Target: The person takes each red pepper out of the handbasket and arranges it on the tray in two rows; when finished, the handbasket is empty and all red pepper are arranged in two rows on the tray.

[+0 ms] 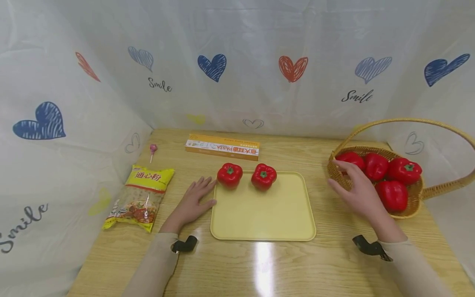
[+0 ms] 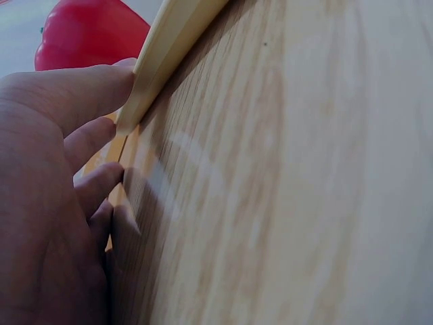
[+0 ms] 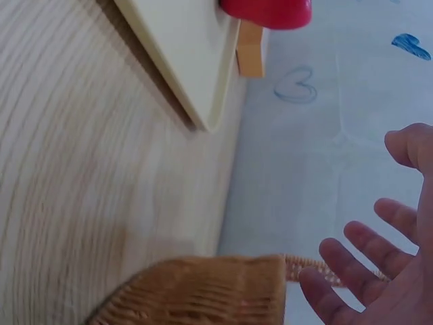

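Observation:
A yellow tray lies on the wooden table with two red bell peppers, the left pepper and the right pepper, along its far edge. My left hand is spread on the table at the tray's left side, its thumb touching the tray rim in the left wrist view. On the right, my right hand hovers over the near-left side of a wicker basket, fingers apart and holding nothing. Several red bell peppers, among them a front pepper, fill the basket.
Behind the tray lies a long pasta box. A yellow bag of pasta and a lollipop are at the left. The basket's tall handle arches over its right side. A white curtain with printed hearts hangs behind.

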`<state>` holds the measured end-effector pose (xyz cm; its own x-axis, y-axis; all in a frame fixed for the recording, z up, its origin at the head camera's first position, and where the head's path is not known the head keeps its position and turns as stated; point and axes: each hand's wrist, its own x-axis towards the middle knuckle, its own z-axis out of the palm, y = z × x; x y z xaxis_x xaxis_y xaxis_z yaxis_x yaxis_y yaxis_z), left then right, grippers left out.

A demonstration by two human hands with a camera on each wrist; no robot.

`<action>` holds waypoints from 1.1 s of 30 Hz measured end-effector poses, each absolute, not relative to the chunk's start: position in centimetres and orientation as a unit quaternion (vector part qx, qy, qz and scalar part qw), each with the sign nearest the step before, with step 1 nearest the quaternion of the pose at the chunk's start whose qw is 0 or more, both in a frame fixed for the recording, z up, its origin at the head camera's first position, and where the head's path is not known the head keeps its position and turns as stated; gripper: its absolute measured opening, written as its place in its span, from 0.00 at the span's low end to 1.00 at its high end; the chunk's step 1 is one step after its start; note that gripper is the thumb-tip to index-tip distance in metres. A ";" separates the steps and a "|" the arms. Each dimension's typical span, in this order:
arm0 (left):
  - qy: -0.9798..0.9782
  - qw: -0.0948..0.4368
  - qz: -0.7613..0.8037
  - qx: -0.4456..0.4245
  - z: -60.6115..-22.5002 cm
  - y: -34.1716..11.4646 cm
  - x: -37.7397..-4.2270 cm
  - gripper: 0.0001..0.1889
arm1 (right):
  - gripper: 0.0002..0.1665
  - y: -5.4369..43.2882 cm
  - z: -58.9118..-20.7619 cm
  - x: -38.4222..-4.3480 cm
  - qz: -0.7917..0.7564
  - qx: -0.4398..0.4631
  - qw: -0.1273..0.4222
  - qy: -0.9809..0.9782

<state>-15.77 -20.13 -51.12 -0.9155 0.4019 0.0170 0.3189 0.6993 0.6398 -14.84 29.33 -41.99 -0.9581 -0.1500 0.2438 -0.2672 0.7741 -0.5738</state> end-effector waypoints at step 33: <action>0.918 0.056 0.337 0.204 -51.4 -20.3 -15.8 0.35 | 0.37 39.9 -40.3 -16.6 0.255 -0.003 0.100 -0.962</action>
<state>-15.80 -20.26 -51.40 -0.9108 0.4113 0.0349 0.3362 0.6902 0.6407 -16.55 39.91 -40.27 -0.9800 0.0573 0.1905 -0.0444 0.8703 -0.4905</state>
